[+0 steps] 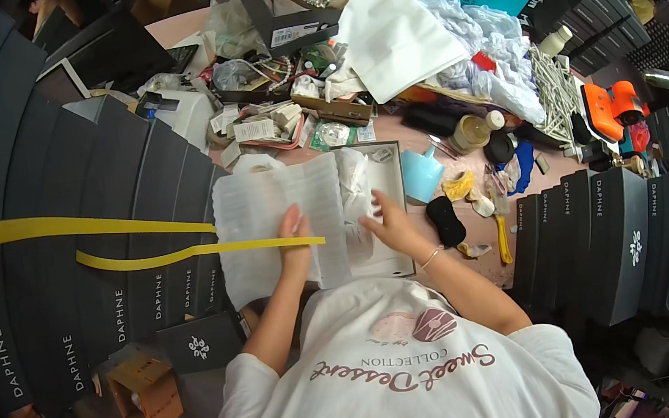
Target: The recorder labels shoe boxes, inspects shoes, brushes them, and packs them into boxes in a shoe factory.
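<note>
A sheet of white translucent foam wrap (255, 254) lies in front of me, over the left part of a shallow box. My left hand (294, 238) rests on this foam with its fingers stretched out. A white paper-wrapped bundle (354, 181) sits in the open box (385, 172), just right of the foam; its contents are hidden. My right hand (395, 228) is beside the bundle, thumb and fingers apart, fingertips at or near its right side. Across the left of the view run two yellow strips (145, 257), one passing in front of my left hand.
Stacked dark shoe boxes (118, 188) wall the left side, with more boxes (611, 230) at the right. Beyond the work spot lie a white paper stack (395, 34), crumpled tissue (501, 57), a light-blue container (422, 175), a glue jar (471, 132) and a yellow-handled brush (503, 237).
</note>
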Action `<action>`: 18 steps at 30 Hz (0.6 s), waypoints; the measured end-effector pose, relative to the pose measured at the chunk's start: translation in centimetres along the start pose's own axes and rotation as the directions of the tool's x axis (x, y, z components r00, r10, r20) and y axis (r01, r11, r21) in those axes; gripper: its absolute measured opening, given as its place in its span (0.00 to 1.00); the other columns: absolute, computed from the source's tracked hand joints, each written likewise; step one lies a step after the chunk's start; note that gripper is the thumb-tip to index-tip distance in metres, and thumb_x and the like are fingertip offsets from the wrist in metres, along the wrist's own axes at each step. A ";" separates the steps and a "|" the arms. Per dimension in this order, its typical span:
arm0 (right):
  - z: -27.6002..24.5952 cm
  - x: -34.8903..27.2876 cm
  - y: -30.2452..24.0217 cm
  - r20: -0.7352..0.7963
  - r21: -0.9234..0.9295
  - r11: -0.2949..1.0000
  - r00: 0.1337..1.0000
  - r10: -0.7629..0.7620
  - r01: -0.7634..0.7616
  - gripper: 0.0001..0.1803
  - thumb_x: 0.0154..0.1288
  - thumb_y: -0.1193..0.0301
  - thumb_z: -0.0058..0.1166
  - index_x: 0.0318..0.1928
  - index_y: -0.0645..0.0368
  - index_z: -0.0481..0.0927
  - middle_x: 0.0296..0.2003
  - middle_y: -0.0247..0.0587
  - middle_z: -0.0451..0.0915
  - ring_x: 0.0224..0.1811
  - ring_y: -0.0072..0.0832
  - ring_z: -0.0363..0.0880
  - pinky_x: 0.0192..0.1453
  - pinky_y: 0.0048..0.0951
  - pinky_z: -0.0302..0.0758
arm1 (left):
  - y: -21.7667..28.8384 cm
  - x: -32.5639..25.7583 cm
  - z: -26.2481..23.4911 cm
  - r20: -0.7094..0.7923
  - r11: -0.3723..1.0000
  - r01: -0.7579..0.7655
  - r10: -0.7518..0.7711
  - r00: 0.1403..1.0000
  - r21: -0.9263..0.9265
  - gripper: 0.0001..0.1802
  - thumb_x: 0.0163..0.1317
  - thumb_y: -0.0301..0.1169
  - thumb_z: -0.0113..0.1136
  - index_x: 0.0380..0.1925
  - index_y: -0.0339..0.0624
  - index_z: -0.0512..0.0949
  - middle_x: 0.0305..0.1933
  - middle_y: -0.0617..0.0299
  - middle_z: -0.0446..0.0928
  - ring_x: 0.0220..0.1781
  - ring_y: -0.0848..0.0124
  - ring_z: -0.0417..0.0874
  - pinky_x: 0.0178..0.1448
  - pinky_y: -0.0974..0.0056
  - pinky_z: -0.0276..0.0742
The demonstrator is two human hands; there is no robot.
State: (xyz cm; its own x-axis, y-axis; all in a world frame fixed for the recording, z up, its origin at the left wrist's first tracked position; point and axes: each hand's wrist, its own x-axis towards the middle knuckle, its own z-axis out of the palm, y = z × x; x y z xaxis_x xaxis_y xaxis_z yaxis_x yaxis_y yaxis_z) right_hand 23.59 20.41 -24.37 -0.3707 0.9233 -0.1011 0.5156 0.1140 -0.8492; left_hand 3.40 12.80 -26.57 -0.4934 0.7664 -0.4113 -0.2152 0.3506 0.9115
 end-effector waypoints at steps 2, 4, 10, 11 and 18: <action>2.5 -0.5 2.3 0.211 -0.192 0.980 0.973 0.095 -0.054 0.27 0.60 0.60 0.58 0.53 0.67 0.71 0.38 0.56 0.79 0.40 0.47 0.80 0.42 0.40 0.76 | -0.9 0.1 1.9 0.249 0.961 -0.240 0.202 0.947 0.133 0.29 0.68 0.44 0.51 0.65 0.43 0.63 0.65 0.59 0.66 0.66 0.69 0.65 0.65 0.61 0.59; 3.9 -0.3 4.3 0.311 -0.259 0.960 0.932 0.189 -0.108 0.28 0.61 0.59 0.58 0.54 0.66 0.71 0.39 0.57 0.79 0.40 0.45 0.79 0.41 0.40 0.76 | -0.3 0.6 3.8 0.227 0.998 -0.069 0.065 0.972 0.010 0.30 0.69 0.47 0.50 0.65 0.43 0.64 0.66 0.58 0.66 0.69 0.67 0.62 0.69 0.55 0.53; 2.6 0.3 5.2 0.192 0.070 0.985 0.971 0.142 -0.158 0.28 0.62 0.58 0.55 0.53 0.68 0.70 0.41 0.60 0.80 0.42 0.53 0.80 0.47 0.43 0.75 | -0.7 1.8 4.4 0.324 0.961 0.217 -0.154 0.933 -0.170 0.29 0.70 0.49 0.47 0.65 0.44 0.64 0.66 0.59 0.66 0.68 0.67 0.63 0.68 0.56 0.54; 3.4 0.3 4.9 0.113 -0.027 0.997 0.990 0.080 -0.078 0.31 0.61 0.55 0.55 0.54 0.70 0.69 0.42 0.60 0.80 0.44 0.54 0.79 0.49 0.44 0.75 | -0.4 1.6 4.7 0.312 0.966 0.211 -0.157 0.937 -0.147 0.29 0.71 0.50 0.45 0.64 0.45 0.64 0.65 0.61 0.67 0.67 0.68 0.64 0.68 0.57 0.55; 4.2 3.5 6.3 0.195 -0.319 0.944 0.969 0.152 -0.084 0.26 0.62 0.53 0.50 0.37 0.71 0.76 0.31 0.63 0.80 0.37 0.56 0.80 0.43 0.49 0.75 | 0.3 1.6 4.6 0.329 0.991 0.107 -0.126 0.936 0.075 0.29 0.70 0.51 0.46 0.62 0.44 0.68 0.61 0.62 0.70 0.65 0.71 0.65 0.66 0.60 0.57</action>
State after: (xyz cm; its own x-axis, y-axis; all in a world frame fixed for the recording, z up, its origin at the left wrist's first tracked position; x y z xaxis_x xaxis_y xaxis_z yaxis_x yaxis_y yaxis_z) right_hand 22.34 22.79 -32.28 -0.4317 0.8402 -0.3281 0.7639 0.1472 -0.6283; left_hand 6.48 16.59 -27.01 -0.1574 0.8502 -0.5023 -0.2035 0.4698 0.8590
